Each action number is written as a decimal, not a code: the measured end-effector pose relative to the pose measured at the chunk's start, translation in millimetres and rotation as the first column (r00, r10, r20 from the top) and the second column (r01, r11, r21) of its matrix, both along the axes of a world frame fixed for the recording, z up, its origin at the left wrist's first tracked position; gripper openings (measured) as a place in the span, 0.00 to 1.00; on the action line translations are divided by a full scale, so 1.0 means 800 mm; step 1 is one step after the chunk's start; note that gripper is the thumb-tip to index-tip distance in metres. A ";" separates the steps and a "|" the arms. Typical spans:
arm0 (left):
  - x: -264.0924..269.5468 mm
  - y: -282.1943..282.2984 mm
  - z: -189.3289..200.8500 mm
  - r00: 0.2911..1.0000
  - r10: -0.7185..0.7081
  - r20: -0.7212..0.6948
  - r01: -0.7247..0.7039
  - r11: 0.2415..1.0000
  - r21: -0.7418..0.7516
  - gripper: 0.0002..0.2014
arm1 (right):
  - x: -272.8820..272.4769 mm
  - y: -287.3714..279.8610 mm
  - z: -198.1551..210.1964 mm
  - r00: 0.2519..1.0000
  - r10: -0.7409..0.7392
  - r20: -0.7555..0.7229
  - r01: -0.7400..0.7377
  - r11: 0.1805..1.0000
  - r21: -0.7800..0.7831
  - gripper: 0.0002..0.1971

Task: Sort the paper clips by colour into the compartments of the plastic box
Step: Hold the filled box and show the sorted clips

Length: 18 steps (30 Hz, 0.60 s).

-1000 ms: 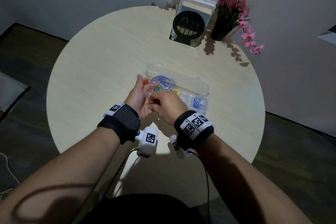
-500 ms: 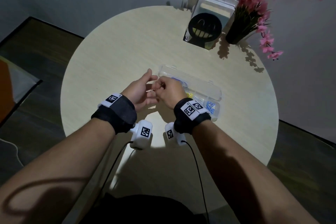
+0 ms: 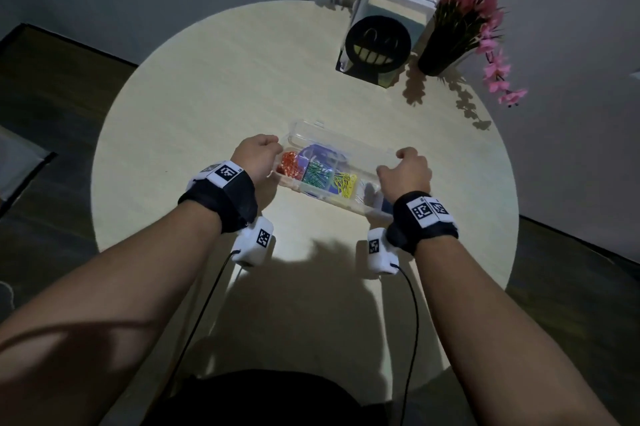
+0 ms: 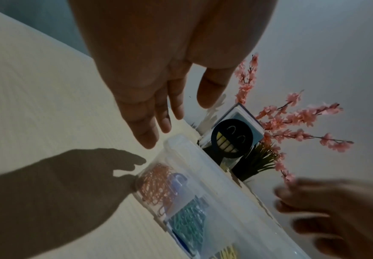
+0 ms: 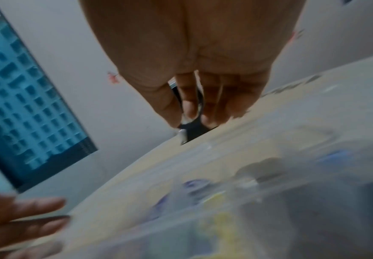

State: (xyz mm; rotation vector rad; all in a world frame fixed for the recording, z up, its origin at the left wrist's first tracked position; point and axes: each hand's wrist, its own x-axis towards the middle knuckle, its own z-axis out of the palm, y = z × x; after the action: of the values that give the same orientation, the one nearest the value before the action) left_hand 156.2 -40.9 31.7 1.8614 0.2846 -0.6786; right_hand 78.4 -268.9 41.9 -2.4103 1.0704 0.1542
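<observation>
A clear plastic box [image 3: 322,199] lies mid-table, its lid [image 3: 346,145] folded open behind it. Its compartments hold red clips [image 3: 289,166], green clips [image 3: 317,176] and yellow clips [image 3: 344,183]; the rightmost compartment is hidden under my wrist. My left hand [image 3: 258,155] hovers at the box's left end. In the left wrist view its fingers [image 4: 150,138] hang loosely straight beside the lid corner, holding nothing, above the red clips [image 4: 156,185]. My right hand [image 3: 405,171] is over the right end. Its fingers [image 5: 192,106] are relaxed and empty in the blurred right wrist view.
A black smiley-face bookend [image 3: 377,45] with books and a dark vase [image 3: 438,55] of pink flowers stand at the table's far right edge. The round table [image 3: 207,96] shows bare wood to the left and in front of the box.
My hands were together in front of the box, the right fingers picking at the left palm. They have parted and moved to the box's two ends.
</observation>
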 end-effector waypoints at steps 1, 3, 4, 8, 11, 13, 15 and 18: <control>0.000 -0.005 0.002 1.000 -0.019 0.006 0.019 1.000 0.012 0.09 | -0.007 -0.009 -0.001 0.998 -0.032 -0.046 0.031 0.999 -0.020 0.25; 0.000 -0.012 0.001 0.999 -0.052 0.018 0.051 0.998 0.035 0.07 | -0.019 -0.021 -0.004 0.991 -0.068 -0.118 0.068 0.998 -0.005 0.30; 0.000 -0.015 -0.001 0.998 -0.065 0.014 0.065 0.997 0.046 0.10 | -0.023 -0.025 -0.007 0.988 -0.075 -0.132 0.079 0.997 0.025 0.32; -0.001 -0.021 -0.001 0.996 -0.082 0.037 0.077 0.988 0.132 0.23 | -0.033 -0.034 -0.019 0.991 -0.089 -0.097 0.107 0.973 0.206 0.37; -0.003 -0.022 0.002 0.993 -0.111 0.026 0.107 0.984 0.145 0.25 | -0.037 -0.042 -0.023 0.984 -0.176 -0.020 0.173 0.928 0.330 0.38; -0.003 -0.024 0.007 0.993 -0.119 0.001 0.118 0.985 0.130 0.26 | -0.035 -0.049 -0.027 0.959 -0.282 -0.001 0.253 0.857 0.450 0.44; -0.003 -0.025 0.009 0.996 -0.079 -0.034 0.081 0.994 0.078 0.25 | -0.031 -0.055 -0.031 0.932 -0.359 -0.051 0.329 0.779 0.534 0.56; 0.001 -0.027 0.004 0.997 -0.069 -0.044 0.070 0.997 0.019 0.22 | -0.028 -0.062 -0.034 0.896 -0.434 -0.093 0.393 0.679 0.619 0.55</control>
State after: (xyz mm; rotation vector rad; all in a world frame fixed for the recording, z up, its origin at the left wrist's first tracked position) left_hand 157.2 -62.4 35.0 1.8851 0.2568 -0.7662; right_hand 55.9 -318.8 14.8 -1.5212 1.2647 0.2334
